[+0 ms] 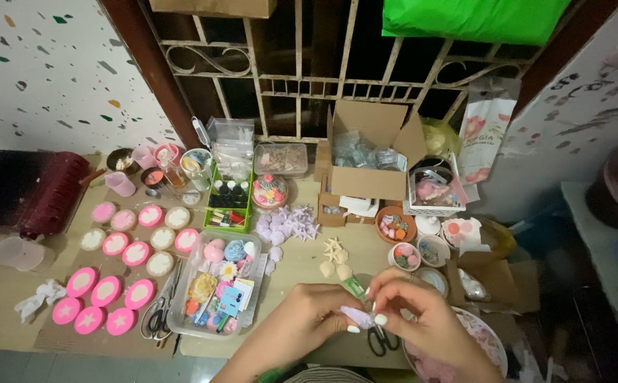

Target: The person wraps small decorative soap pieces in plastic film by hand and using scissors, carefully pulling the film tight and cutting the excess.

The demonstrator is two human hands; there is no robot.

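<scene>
Both hands meet low in the middle of the view, fingertips pinched together. The left hand point(309, 312) grips a small pale lilac piece point(357, 316) from below, thumb and fingers closed on it. The right hand point(412, 306) pinches a thin green tube point(354, 286) that angles down onto that lilac piece, its tip touching the top of it. So the lilac piece sits right between the 2 hands, just above the near edge of the table point(302, 262).

Directly under the hands lie black-handled scissors point(378, 340). To the right, partly under the right wrist, a round dish point(490, 340) of pale pink pieces. Just beyond the fingertips, a little cluster of cream shells and a starfish point(334, 257), and past those a heap of lilac star shapes point(288, 224).

To the left, a clear plastic tray point(218, 292) packed with small colourful decorations, with a second pair of scissors point(160, 315) beside it. Further left, rows of round moulds point(126, 248) on cardboard, some rimmed pink, some white.

At the back, a green rack of small dark-capped bottles point(228, 202), an open cardboard box point(367, 156), and several small bowls point(408, 241) of coloured bits on the right. Behind everything stands a metal window grille point(309, 78).
</scene>
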